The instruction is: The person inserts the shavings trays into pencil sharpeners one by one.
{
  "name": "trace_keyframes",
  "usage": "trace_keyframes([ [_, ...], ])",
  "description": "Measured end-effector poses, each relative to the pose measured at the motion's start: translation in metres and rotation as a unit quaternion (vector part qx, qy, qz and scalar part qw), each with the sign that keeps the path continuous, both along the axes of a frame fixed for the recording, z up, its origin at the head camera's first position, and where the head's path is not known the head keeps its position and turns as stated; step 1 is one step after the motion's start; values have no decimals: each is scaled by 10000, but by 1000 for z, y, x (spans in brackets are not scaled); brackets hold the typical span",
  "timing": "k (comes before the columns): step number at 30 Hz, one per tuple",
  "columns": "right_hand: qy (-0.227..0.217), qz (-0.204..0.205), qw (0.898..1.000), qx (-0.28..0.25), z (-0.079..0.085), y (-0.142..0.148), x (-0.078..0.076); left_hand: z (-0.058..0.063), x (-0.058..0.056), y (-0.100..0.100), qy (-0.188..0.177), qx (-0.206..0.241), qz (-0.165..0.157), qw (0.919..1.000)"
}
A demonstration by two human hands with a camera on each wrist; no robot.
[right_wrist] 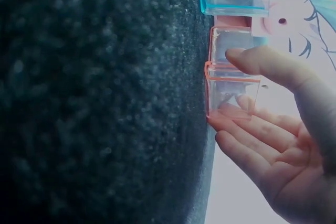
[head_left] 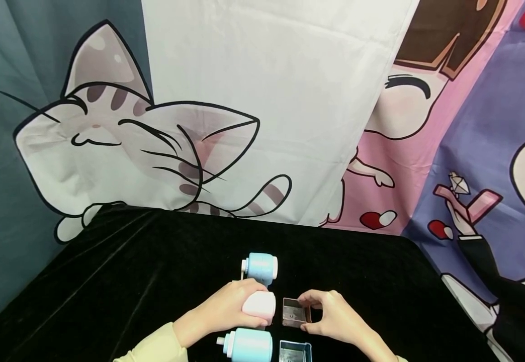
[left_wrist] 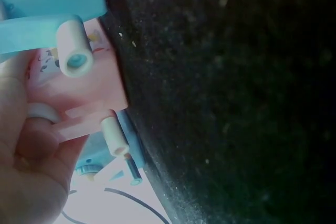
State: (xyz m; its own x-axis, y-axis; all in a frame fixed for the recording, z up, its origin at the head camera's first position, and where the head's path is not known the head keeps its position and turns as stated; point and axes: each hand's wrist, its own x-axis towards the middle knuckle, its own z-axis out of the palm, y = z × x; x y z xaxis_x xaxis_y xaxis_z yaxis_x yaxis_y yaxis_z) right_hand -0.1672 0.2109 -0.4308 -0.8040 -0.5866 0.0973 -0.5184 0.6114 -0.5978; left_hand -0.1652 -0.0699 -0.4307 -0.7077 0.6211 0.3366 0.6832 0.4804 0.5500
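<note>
My left hand (head_left: 226, 309) grips a pink hand-crank pencil sharpener (head_left: 261, 306), with its thumb on the near side and fingers over the far side. In the left wrist view, the crank (left_wrist: 86, 124) projects from the pink body beside the palm. To the right, a clear shavings drawer with a pink edge (head_left: 294, 314) is pinched by my right hand (head_left: 335, 317). The right wrist view shows the thumb (right_wrist: 247, 59) and fingers (right_wrist: 252, 142) on opposite sides of that drawer. A small gap separates the drawer from the pink sharpener.
A blue crank sharpener (head_left: 250, 344) lies nearer me, beside a clear drawer with a blue edge (head_left: 295, 351). Another blue sharpener (head_left: 261, 266) lies beyond the left hand. Black cloth (head_left: 190, 251) covers the table, and a printed cartoon curtain (head_left: 267, 75) hangs behind.
</note>
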Motion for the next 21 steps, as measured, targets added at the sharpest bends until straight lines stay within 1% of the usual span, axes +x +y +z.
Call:
trace_keyframes([
  [15,115,80,9999,-27,1,1,0,3,0,1,-26,-28,21,10000],
  [21,78,130,9999,-43,2,0,0,4,1,0,-182,-1,7,9998],
])
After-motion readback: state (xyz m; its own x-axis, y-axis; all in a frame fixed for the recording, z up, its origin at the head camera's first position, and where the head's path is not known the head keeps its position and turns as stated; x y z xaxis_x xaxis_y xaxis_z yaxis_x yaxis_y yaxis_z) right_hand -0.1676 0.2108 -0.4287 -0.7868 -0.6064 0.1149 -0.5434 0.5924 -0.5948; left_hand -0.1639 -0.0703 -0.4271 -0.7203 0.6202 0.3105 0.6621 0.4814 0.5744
